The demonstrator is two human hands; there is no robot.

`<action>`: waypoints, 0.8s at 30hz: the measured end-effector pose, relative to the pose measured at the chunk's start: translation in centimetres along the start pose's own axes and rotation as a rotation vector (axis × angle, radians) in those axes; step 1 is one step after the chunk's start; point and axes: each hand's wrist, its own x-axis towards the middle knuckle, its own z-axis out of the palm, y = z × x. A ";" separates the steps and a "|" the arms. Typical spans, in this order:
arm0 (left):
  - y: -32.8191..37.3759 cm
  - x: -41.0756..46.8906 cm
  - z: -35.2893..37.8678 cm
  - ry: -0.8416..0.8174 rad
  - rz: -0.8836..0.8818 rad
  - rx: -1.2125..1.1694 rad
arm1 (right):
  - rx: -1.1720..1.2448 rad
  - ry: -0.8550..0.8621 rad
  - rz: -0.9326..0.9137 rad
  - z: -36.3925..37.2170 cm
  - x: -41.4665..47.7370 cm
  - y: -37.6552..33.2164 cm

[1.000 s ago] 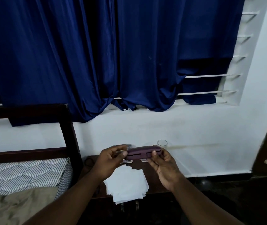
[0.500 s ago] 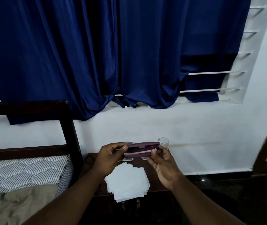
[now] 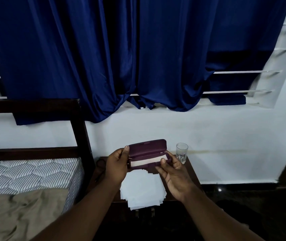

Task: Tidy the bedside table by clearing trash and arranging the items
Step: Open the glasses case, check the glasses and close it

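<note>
While open, purple case [image 3: 147, 150] is held above bedside table [image 3: 187, 166] by L hand [image 3: 117, 168] & R hand [image 3: 175, 178], both curled round its ends.

No legible text anywhere; only an unreadable small mark on the glass [image 3: 181, 154]

Seen from up on the head, looking forward and down. Very near both hands, left hand [image 3: 117, 166] and right hand [image 3: 175, 178], low in the middle, fingers [image 3: 172, 160] round an open purple case [image 3: 147, 150]. Just under the fingers, white papers [image 3: 143, 190] on the bedside table [image 3: 189, 166]. High above the fingers, blue curtain [image 3: 138, 58] and white wall [image 3: 208, 133]. Left of the fingers, the bed [image 3: 34, 171].
</note>
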 end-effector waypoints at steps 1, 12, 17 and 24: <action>-0.3 0.1 -0.3 0.021 0.001 0.015 | 0.001 0.005 0.006 0.1 0.1 0.3; -4.7 0.8 -4.6 0.236 -0.087 -0.041 | -0.040 -0.052 0.108 1.6 1.7 6.8; -7.6 1.5 -9.1 0.359 -0.075 0.107 | -0.121 -0.075 0.226 2.2 3.1 11.1; -11.8 2.1 -16.0 0.623 -0.091 0.288 | -0.706 -0.128 0.389 2.9 6.5 15.6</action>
